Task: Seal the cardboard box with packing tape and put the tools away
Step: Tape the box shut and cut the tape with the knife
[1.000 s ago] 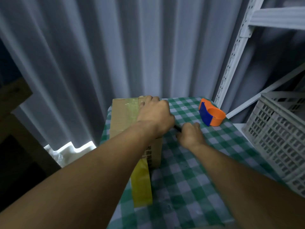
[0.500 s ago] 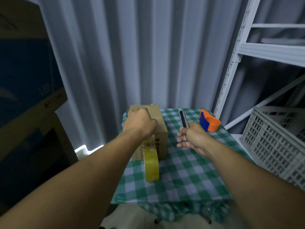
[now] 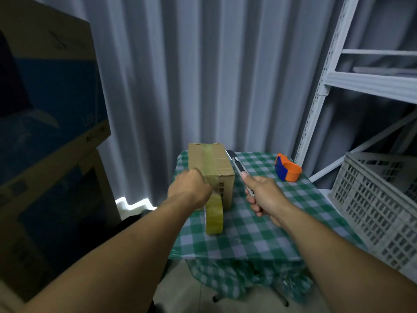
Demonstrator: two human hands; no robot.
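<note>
A small cardboard box [image 3: 222,164] stands on a table covered with a green checked cloth [image 3: 259,224]. A strip of yellowish tape [image 3: 208,159] runs over its top and down the near face to a tape roll [image 3: 214,216] hanging against the box front. My left hand [image 3: 189,188] is closed at the box's near top edge, pressing the tape there. My right hand [image 3: 262,196] grips a utility knife [image 3: 238,167] just right of the box, with the blade end pointing away from me.
An orange and blue tape dispenser [image 3: 287,170] lies at the table's far right. A white plastic crate [image 3: 381,199] and white metal shelving [image 3: 352,82] stand on the right. Large cartons [image 3: 45,109] are stacked at left. Grey curtains hang behind.
My view has pulled back from the table. My right hand has raised the knife from beside the box and now points it forward. My left hand slid from the box top to its near edge.
</note>
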